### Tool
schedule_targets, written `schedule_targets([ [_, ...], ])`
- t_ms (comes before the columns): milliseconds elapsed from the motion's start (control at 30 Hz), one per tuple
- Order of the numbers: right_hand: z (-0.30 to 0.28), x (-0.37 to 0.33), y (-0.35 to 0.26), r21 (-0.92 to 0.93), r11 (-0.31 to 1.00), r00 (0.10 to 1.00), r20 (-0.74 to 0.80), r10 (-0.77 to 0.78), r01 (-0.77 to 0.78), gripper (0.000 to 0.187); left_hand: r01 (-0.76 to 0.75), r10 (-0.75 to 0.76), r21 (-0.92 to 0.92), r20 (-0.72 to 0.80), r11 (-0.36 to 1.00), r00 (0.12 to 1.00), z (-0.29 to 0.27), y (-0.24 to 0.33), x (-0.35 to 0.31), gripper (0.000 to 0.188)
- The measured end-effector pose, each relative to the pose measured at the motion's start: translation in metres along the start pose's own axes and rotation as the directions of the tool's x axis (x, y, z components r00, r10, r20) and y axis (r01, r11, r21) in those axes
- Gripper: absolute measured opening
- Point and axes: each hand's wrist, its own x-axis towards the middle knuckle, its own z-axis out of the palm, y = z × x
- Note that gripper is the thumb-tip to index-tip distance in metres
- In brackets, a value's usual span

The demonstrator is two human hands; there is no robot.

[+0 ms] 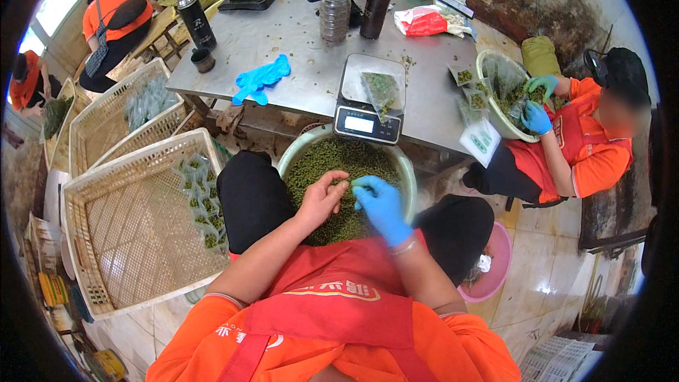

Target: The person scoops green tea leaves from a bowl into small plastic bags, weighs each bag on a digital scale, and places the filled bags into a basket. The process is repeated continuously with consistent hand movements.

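Observation:
My bare left hand (323, 197) and my right hand (384, 206), in a blue glove, meet over a wide pale-green basin (410, 182). It is filled with small green berries (332, 158) that look like green peppercorns. Both hands are closed in a pinch, fingertips almost touching. Something tiny and greenish shows between them, too small to name. Just beyond the basin a digital scale (368, 123) stands at the table's edge. On its pan lies a clear bag (382, 90) partly filled with green berries.
A blue glove (262, 79), a black flask (194, 18) and a dark bottle (378, 3) are on the metal table (304, 64). Left, a cream crate (127, 226) holds several filled bags (201, 201). A co-worker (576, 134) handles bags at another basin (511, 127). A pink basin (495, 276) is right.

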Motion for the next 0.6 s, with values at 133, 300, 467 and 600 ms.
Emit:
schedule_targets([
  [133,-0.025,0.018,-0.003,-0.323,0.863,0.89,-0.109,-0.442,0.389,0.024,-0.184,0.123,0.454,0.161,0.871,0.979,-0.013,-0.003,0.009,0.034],
  [300,-0.042,0.058,-0.039,-0.697,0.539,0.743,-0.013,-0.669,0.473,0.032,-0.332,0.37,0.713,0.109,0.618,0.922,-0.052,0.014,0.049,0.031],
  [467,-0.036,0.105,-0.043,-0.883,0.324,0.79,0.079,-0.608,0.338,0.033,-0.219,0.228,0.068,-0.352,0.973,0.908,-0.094,-0.01,0.091,0.018],
  [600,-0.025,0.132,-0.065,-0.943,0.215,0.837,0.102,-0.537,0.253,0.024,-0.185,0.233,0.157,-0.386,0.97,0.893,-0.078,-0.013,0.09,0.018],
])
